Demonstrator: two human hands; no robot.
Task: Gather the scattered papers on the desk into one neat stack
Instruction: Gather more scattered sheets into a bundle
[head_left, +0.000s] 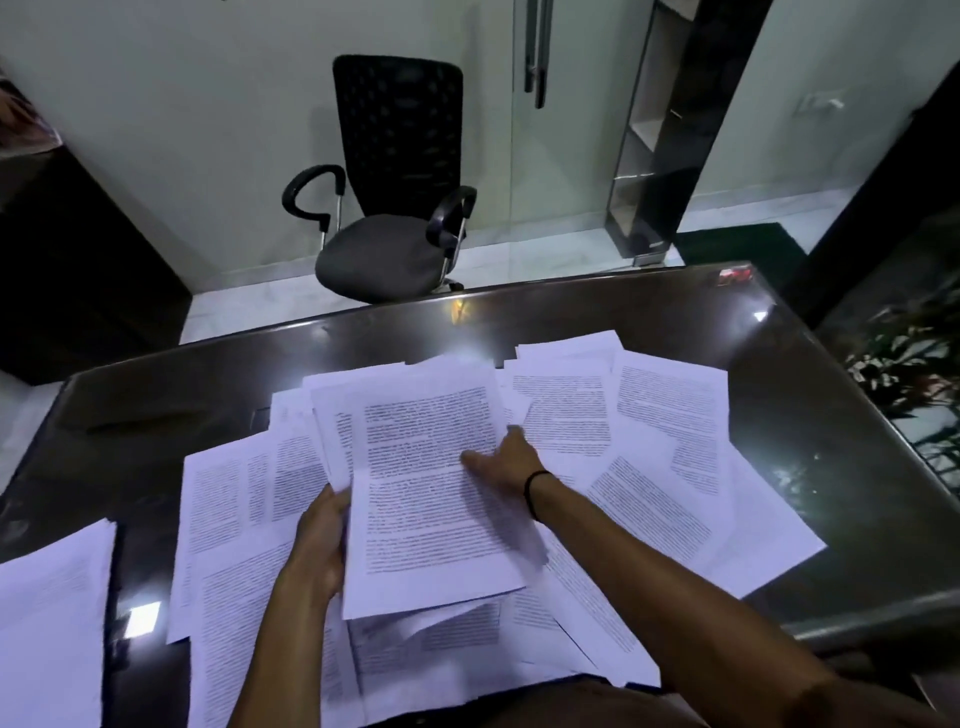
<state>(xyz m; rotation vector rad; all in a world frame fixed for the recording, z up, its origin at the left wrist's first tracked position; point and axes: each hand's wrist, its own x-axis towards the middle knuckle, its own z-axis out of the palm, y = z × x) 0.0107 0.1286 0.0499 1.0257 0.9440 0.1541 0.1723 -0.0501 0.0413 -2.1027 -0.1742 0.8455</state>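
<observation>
Many printed white sheets lie scattered and overlapping on a dark glossy desk (779, 364). A gathered bundle of papers (431, 499) sits in the middle, a little raised above the rest. My left hand (319, 545) grips the bundle's left edge, thumb on top. My right hand (501, 460) lies flat on the top sheet near its right edge, fingers spread. Loose sheets (670, 421) fan out to the right, more sheets (239, 493) lie to the left, and a separate sheet (52, 613) sits at the near left.
A black office chair (395, 182) stands beyond the desk's far edge. A dark cabinet (78, 249) is at the left and a tall shelf unit (670, 130) at the back right. Plants (914, 364) show at the desk's right side.
</observation>
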